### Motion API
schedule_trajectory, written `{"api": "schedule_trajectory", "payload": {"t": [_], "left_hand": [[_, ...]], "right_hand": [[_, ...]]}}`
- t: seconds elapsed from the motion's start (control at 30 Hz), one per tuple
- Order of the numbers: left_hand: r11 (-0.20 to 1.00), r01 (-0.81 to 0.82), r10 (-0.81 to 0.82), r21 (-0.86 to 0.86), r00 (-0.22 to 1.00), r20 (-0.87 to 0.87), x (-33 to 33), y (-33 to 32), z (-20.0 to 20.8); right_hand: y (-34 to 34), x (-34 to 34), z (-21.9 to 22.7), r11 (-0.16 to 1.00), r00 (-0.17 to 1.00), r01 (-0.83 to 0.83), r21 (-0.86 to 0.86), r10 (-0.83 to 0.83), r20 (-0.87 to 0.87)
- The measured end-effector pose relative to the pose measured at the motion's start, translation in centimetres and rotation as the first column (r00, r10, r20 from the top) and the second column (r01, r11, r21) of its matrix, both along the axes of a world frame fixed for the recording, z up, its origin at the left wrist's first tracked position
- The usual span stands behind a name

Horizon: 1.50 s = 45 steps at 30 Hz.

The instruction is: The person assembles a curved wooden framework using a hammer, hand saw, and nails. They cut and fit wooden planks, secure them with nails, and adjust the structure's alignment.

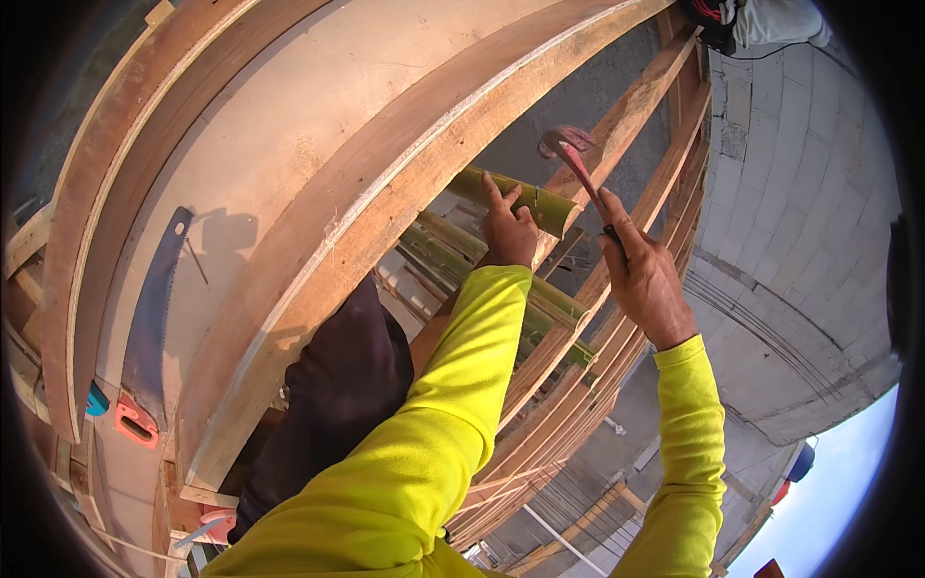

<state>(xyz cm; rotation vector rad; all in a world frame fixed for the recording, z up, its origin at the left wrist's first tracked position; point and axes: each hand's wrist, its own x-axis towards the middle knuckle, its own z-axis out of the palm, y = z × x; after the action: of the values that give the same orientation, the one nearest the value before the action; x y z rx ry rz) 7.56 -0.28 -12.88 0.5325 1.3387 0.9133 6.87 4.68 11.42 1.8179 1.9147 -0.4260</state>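
A green split bamboo length point(554, 209) lies across the timber framing, its cut end to the right. My left hand point(509, 228) grips it from the near side, with the index finger stretched along its top and other fingers curled. Something thin, perhaps a nail, shows on the bamboo beside those fingers; it is too small to be sure. My right hand point(647, 284) is closed around the dark grip of a hammer point(576, 154). The worn reddish hammer head is raised above the framing, to the right of the bamboo and apart from it.
More split bamboo point(559, 301) spans the framing below. A curved timber beam point(385, 217) borders a plywood panel point(279, 144), where a handsaw point(154, 318) with an orange handle lies. Long wooden rails point(626, 217) run alongside the opening. A block wall point(795, 154) rises at right.
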Motion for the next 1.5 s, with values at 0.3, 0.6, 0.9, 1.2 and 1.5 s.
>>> {"api": "schedule_trajectory", "payload": {"t": [0.3, 0.6, 0.9, 1.2, 1.5], "left_hand": [[0.999, -0.002, 0.002, 0.051, 1.0, 0.011, 1.1, -1.3, 0.2], [0.995, -0.048, 0.05, 0.087, 0.999, -0.022, 1.6, -1.7, -0.2], [0.999, -0.035, 0.037, 0.04, 0.998, -0.049, 1.2, -2.9, 0.2], [0.997, -0.069, 0.07, 0.03, 0.997, -0.028, 0.0, 0.2, -0.5], [0.997, -0.079, 0.079, -0.014, 0.997, 0.007, -0.6, -0.8, -0.3]], "right_hand": [[-0.6, 1.3, 0.0, 0.965, 0.988, 0.089, -0.245, -0.055, 0.144], [-2.8, 2.4, -0.9, 0.979, 0.984, 0.097, -0.179, -0.068, 0.164], [-3.0, -1.6, 0.2, 0.977, 0.983, 0.153, 0.147, -0.135, -0.126], [1.4, -3.6, -2.2, 0.845, 0.821, 0.273, 0.461, 0.045, -0.569], [1.6, -3.8, -0.4, 0.955, 0.985, 0.069, 0.289, -0.019, -0.171]]}}
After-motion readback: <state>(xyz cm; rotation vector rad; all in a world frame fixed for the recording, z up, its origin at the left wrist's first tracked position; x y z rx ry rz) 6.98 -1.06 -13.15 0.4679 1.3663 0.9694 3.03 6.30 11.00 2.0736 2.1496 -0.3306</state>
